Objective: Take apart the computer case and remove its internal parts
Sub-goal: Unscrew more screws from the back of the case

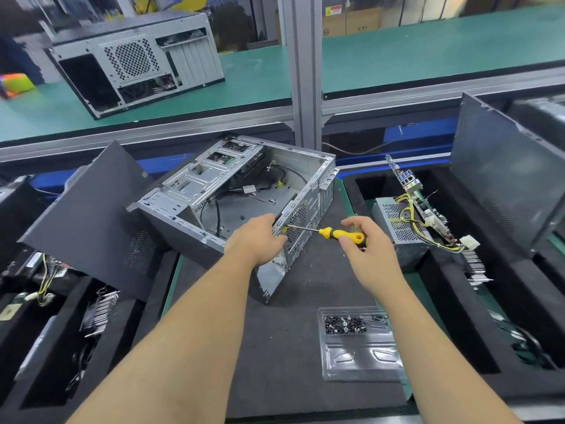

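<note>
Here, left fingers [276, 237] curled on case [232, 191] rear edge; right fingers [348, 241] pinching screwdriver [339, 234] alongside.

Second grey computer case [134, 61] on the green worktop [428, 53] behind, rear grille facing the camera. Aluminium upright post [302, 71] in the middle. Cardboard boxes [351, 21] far back. Blurry orange-green object [15, 84] at left edge. Black foam bins [519, 301] both sides, with cables and finned metal parts inside. Blue crate edge [406, 139] under the rail.
</note>
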